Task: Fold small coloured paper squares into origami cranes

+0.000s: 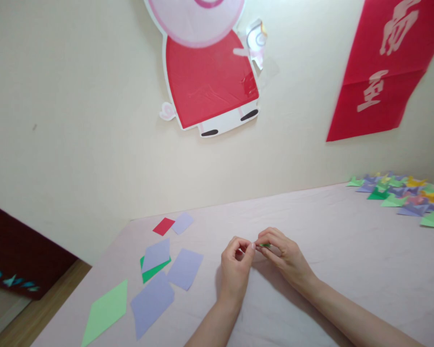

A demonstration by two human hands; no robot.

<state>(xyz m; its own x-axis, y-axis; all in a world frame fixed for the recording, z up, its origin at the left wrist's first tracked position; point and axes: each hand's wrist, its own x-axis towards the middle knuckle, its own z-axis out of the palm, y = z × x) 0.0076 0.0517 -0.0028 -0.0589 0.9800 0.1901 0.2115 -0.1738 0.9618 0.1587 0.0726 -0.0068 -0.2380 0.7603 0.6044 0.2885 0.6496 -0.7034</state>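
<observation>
A small piece of green paper point(264, 245) shows between the fingers of my right hand point(284, 253), mostly covered by them. My left hand point(237, 265) meets it from the left, thumb and forefinger pinched together at the paper's edge. Both hands are just above the pale cloth-covered surface point(292, 318). Left of them lie loose paper sheets: a light green one point(106, 311), a large lavender one point(152, 304), another lavender one point(185, 269), a lavender one point(157, 254) over a dark green one point(155, 272), and a red one point(164, 226) beside a lavender one point(183, 223).
Many folded paper pieces point(394, 200) in green, lavender, yellow and pink stand in rows at the far right. Behind the surface rises a wall point(94, 120) with a pink-and-red cartoon cutout point(211, 82) and a red banner point(379, 72). Wooden floor point(47, 306) shows at lower left.
</observation>
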